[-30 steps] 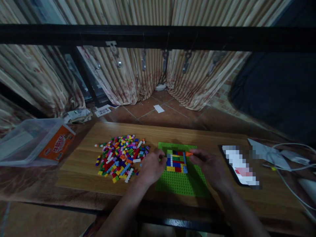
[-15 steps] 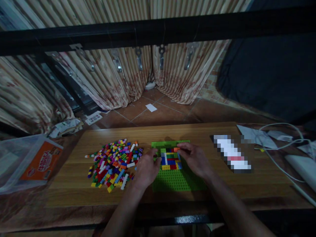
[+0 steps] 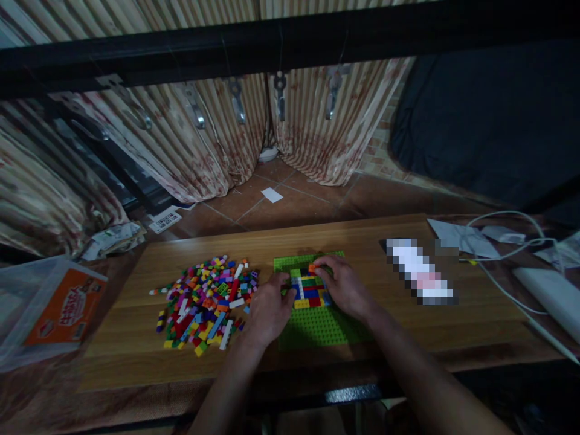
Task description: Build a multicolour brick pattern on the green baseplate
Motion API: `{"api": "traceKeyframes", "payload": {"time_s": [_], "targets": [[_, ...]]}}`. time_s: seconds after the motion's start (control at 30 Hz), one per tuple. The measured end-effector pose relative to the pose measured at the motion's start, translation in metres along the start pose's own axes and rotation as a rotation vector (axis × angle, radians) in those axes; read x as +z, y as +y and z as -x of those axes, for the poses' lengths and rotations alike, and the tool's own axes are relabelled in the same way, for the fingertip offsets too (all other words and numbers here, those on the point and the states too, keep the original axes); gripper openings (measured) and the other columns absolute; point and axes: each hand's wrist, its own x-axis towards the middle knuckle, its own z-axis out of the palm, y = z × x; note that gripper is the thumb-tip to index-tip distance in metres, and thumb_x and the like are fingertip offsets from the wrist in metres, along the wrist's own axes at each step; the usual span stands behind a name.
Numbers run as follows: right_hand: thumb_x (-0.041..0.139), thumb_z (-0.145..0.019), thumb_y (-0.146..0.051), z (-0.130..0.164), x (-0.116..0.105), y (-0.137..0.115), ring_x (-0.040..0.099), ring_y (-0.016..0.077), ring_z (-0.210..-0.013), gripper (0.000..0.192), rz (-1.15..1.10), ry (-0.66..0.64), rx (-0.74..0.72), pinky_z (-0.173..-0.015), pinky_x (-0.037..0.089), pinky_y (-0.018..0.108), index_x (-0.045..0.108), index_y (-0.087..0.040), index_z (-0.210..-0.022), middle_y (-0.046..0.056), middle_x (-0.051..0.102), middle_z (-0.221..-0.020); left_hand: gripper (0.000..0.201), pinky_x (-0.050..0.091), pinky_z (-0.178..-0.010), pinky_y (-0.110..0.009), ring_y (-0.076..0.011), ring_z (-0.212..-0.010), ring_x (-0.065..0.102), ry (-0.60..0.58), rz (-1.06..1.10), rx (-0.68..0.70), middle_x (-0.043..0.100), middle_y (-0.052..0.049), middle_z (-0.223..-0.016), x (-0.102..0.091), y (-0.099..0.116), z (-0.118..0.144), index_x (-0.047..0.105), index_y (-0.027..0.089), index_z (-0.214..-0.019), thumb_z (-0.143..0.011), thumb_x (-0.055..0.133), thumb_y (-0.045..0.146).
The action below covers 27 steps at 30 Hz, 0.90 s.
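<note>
Right hand (image 3: 347, 289): thumb and forefinger pinching an orange brick (image 3: 312, 267) at the far edge of the brick assembly (image 3: 310, 294), on the green baseplate (image 3: 312, 332) around mid-tabletop (image 3: 362, 241). Left hand (image 3: 269, 308): thumb and forefinger parted, obscuring part of the baseplate's left edge; contact with the assembly cannot be determined. This hand stands between baseplate and loose brick pile (image 3: 208, 302), which occupies the tabletop's left half. Rightward: a pixelated device (image 3: 419, 272), then paper (image 3: 462, 235) by the far right corner. Beyond the left edge: a clear bin (image 3: 27, 272).
</note>
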Motion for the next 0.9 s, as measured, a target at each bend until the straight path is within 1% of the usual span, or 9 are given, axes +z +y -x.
{"api": "traceKeyframes", "payload": {"time_s": [0.1, 0.33, 0.6, 0.77, 0.9], "targets": [[0.050, -0.089, -0.025, -0.001, 0.002, 0.004, 0.055, 0.0213, -0.099, 0.013, -0.011, -0.030, -0.047, -0.091, 0.042, 0.037, 0.063, -0.021, -0.091, 0.006, 0.063, -0.098, 0.030, 0.048, -0.085, -0.032, -0.0205, -0.098, 0.065, 0.000, 0.008, -0.003, 0.070, -0.006, -0.100, 0.000, 0.000, 0.000, 0.059, 0.018, -0.115, -0.086, 0.052, 0.025], [0.051, -0.089, -0.023, -0.007, 0.001, 0.009, 0.056, 0.0204, -0.098, 0.015, -0.042, -0.104, -0.036, -0.091, 0.041, 0.038, 0.065, -0.023, -0.092, 0.004, 0.064, -0.099, 0.028, 0.047, -0.090, -0.031, -0.0195, -0.100, 0.065, -0.007, 0.040, -0.004, 0.069, -0.006, -0.112, 0.000, 0.003, 0.001, 0.058, 0.019, -0.113, -0.086, 0.053, 0.022], [0.051, -0.090, -0.025, -0.009, -0.004, 0.014, 0.057, 0.0188, -0.093, 0.016, -0.045, -0.160, -0.095, -0.088, 0.041, 0.035, 0.067, -0.023, -0.094, 0.004, 0.065, -0.097, 0.028, 0.049, -0.088, -0.032, -0.0199, -0.098, 0.065, -0.002, 0.029, 0.023, 0.069, -0.008, -0.110, 0.006, 0.001, 0.000, 0.058, 0.017, -0.112, -0.086, 0.052, 0.023], [0.050, -0.091, -0.028, -0.011, -0.006, 0.011, 0.058, 0.0199, -0.092, 0.019, 0.075, -0.209, -0.096, -0.086, 0.041, 0.035, 0.069, -0.026, -0.095, 0.004, 0.066, -0.096, 0.030, 0.048, -0.089, -0.030, -0.0197, -0.101, 0.064, 0.021, -0.025, 0.038, 0.068, -0.008, -0.108, 0.012, 0.001, 0.002, 0.055, 0.018, -0.115, -0.087, 0.051, 0.024], [0.050, -0.091, -0.029, -0.011, -0.007, 0.006, 0.057, 0.0218, -0.089, 0.021, 0.194, -0.222, -0.095, -0.083, 0.040, 0.034, 0.070, -0.028, -0.089, 0.004, 0.067, -0.089, 0.030, 0.047, -0.089, -0.032, -0.0222, -0.100, 0.064, 0.021, -0.120, 0.030, 0.067, -0.011, -0.109, 0.016, 0.007, 0.006, 0.055, 0.016, -0.114, -0.086, 0.051, 0.026]]}}
